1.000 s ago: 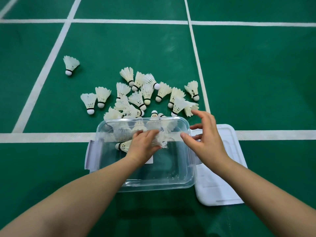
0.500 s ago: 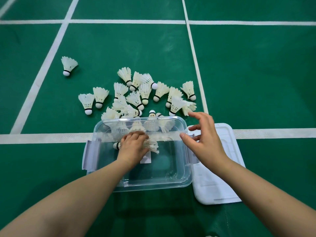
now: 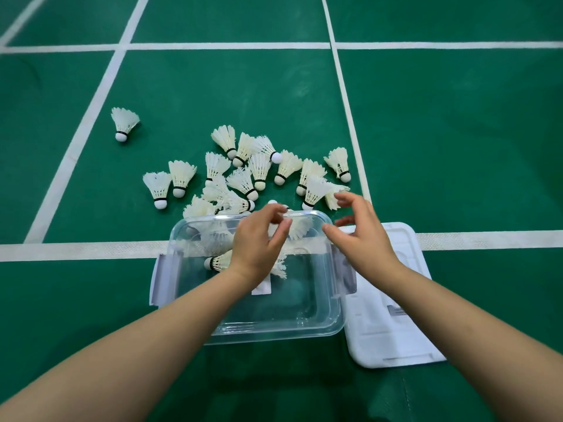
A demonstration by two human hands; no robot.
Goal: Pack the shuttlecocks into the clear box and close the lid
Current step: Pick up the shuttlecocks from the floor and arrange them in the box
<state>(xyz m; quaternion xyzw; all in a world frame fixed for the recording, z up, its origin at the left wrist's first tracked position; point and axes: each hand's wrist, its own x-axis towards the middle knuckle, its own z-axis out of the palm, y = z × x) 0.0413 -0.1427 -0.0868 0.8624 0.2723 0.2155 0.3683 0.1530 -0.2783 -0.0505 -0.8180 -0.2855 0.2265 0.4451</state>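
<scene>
Left grip empty; shuttlecocks white, feathered.

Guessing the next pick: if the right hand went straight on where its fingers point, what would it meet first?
Probably the frayed white feather shuttlecock lying just past the fingertips of the right hand, beyond the far right corner of the clear plastic box; depth is unclear from one view.

Clear box sits mid-floor, its far part over a court line. Lid lies flat just R of box, right up against it. Shuttlecock pile spreads behind box's far rim; lone shuttlecock well apart, far L. One shuttlecock lies in box, far-L part. Left hand over box's far half, right hand over its R rim.
</scene>
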